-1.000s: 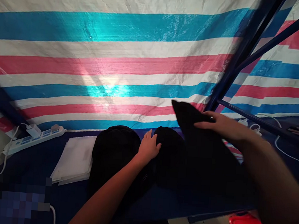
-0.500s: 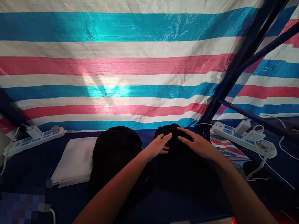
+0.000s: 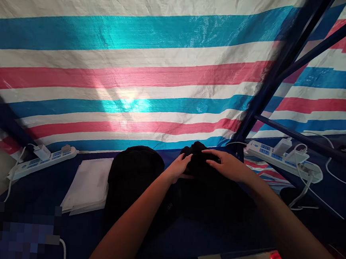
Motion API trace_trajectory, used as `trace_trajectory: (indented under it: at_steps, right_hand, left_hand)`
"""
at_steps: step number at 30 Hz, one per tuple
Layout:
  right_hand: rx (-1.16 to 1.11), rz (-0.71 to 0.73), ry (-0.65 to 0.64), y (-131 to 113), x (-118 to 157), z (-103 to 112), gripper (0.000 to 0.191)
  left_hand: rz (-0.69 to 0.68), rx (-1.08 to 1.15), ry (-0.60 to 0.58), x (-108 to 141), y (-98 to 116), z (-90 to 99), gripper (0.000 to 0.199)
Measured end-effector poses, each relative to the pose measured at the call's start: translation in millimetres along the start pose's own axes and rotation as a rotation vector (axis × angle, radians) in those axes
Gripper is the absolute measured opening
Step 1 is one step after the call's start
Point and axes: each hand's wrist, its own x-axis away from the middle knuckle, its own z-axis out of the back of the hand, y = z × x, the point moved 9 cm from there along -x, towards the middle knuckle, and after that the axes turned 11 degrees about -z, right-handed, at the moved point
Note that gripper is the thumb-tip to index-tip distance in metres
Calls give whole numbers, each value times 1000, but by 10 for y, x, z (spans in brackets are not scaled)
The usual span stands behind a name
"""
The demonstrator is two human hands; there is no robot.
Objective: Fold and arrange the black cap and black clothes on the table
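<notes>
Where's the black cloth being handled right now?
In the head view, the black cloth is just right of centre, with the left hand and right hand on it, right of the rounded black item.

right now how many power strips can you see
2: one power strip left of the white sheets, another strip right of the right hand; more could be hidden in the dark areas.

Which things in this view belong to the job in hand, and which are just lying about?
In hand:
crumpled black cloth, at left hand and right hand

Lying about:
rounded black bundle beside the cloth, role unclear
flat stack of white sheets
long white plastic power strip at left, second strip at right
</notes>
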Motion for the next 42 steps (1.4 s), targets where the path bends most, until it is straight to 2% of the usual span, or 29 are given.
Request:
trace_trajectory:
  at_steps: [6,10,13,15,17,21,24,27,29,35,38,42]
  right_hand:
    - [-59,-161,-54,651,-84,-68,72]
    - [-12,-190,-49,934,-44,-156,79]
    - [69,-232,47,1038,-19,-129,72]
    - [88,-209,157,925,22,-49,67]
    - [61,-121,226,650,90,6,64]
    - [-92,61,134,31,217,-112,57]
    - [-158,149,48,-235,262,-312,61]
    - [-140,182,-99,-314,260,-605,65]
    - [-132,163,-140,-310,241,-712,65]
    - [-237,102,-27,-347,174,-612,63]
    - [-245,84,-30,-341,148,-624,69]
    - [-260,66,-19,-302,135,-611,68]
  left_hand:
    - [-10,57,-32,22,-26,98,54]
    - [54,81,63,33,-76,265,55]
    - [80,37,132,66,-64,400,54]
    - [79,18,146,92,-32,445,54]
    - [63,-12,139,118,11,463,52]
    - [21,-113,88,164,89,465,47]
    - [9,-153,73,192,106,481,49]
    - [-7,-158,58,201,109,485,48]
    - [-16,-165,54,194,104,487,46]
    - [-1,-150,88,127,19,526,21]
    - [8,-140,84,102,-13,511,25]
    - [-16,-189,85,89,33,468,35]
